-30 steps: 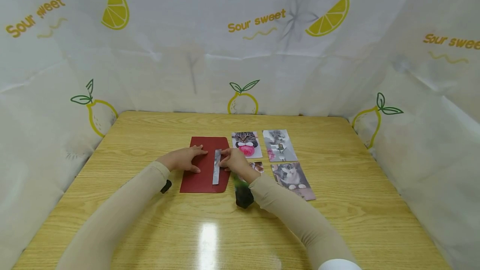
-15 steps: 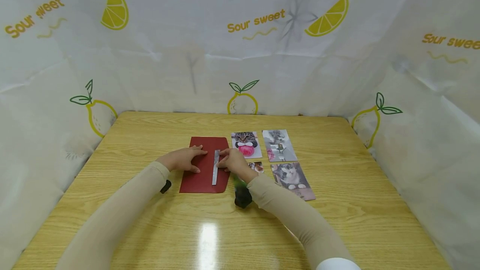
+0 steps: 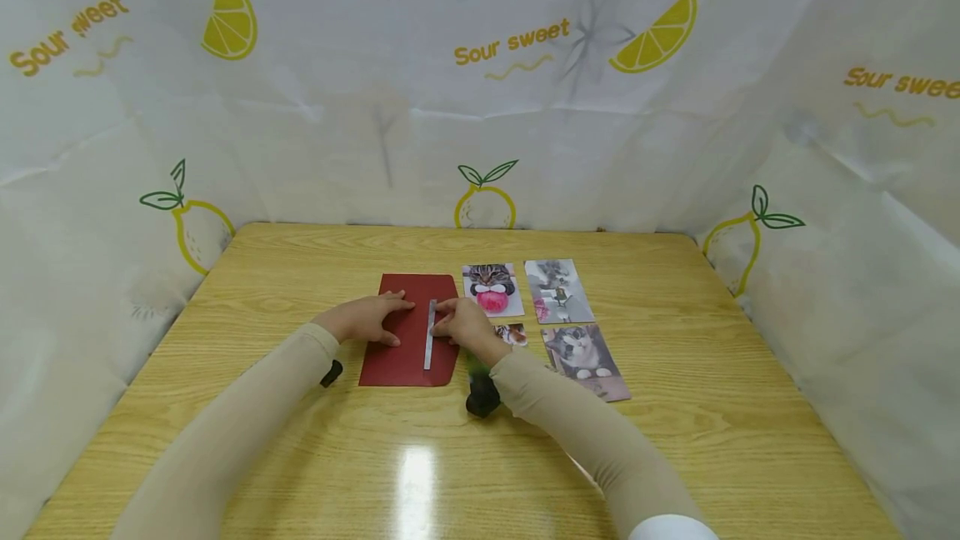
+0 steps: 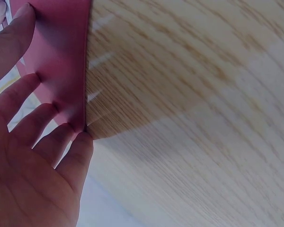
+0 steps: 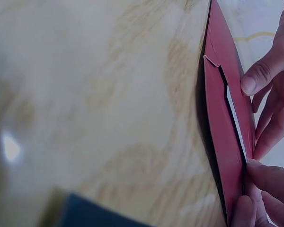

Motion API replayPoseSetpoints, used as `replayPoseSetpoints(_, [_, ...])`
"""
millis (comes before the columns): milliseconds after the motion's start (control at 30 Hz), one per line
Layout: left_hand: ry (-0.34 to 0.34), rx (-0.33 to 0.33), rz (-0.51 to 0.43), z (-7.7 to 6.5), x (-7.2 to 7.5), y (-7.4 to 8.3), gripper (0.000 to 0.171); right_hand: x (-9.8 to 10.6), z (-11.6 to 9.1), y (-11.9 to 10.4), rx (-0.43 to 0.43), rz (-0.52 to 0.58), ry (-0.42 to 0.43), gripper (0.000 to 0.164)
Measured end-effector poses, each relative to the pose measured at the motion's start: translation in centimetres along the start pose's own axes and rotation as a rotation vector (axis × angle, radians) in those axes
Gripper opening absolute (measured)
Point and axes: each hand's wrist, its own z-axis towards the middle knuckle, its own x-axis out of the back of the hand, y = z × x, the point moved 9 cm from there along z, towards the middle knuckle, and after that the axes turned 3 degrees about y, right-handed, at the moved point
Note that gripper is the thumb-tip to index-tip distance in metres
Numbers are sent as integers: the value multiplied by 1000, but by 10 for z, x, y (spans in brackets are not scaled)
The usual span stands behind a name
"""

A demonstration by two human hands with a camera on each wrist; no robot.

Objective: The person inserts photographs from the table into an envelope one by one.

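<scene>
A red envelope (image 3: 401,361) lies on the wooden table. From its slot shows the narrow pale strip of a photo card (image 3: 429,348), the rest hidden inside the envelope. My right hand (image 3: 472,330) pinches the card's edge between thumb and fingers; in the right wrist view those fingertips (image 5: 255,164) are right at the white edge. My left hand (image 3: 367,317) rests on the envelope's left part with fingers spread. In the left wrist view its fingertips (image 4: 80,135) press along the red paper near one corner.
Right of the envelope lie a cat photo with a pink ball (image 3: 492,290), a grey photo (image 3: 558,292) and a grey-and-white cat photo (image 3: 587,361). An orange-striped animal photo (image 3: 515,333) is partly hidden under my right wrist. A lemon-print white curtain (image 3: 337,148) stands behind the table.
The visible strip of the photo card has narrowed as my right hand moved slightly left, deeper into the envelope's slot. My left hand stays put.
</scene>
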Motion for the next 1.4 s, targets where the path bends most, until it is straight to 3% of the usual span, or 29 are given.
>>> replayPoseSetpoints(833, [-1, 2, -7, 0, -1, -1, 69, -1, -1, -1, -14, -68, 20, 45])
replayPoseSetpoints(933, [1, -2, -6, 0, 0, 0, 69, 0, -2, -3, -12, -19, 1, 45])
replayPoseSetpoints(1133, [2, 10, -11, 0, 0, -1, 68, 11, -5, -10, -24, 180, -35, 41])
replayPoseSetpoints(1267, [4, 15, -18, 1, 0, -1, 69, 32, -14, -22, 3, 316, -51, 44])
replayPoseSetpoints(1400, [9, 14, -17, -1, 1, 0, 69, 65, -29, -36, 85, 397, -52, 45])
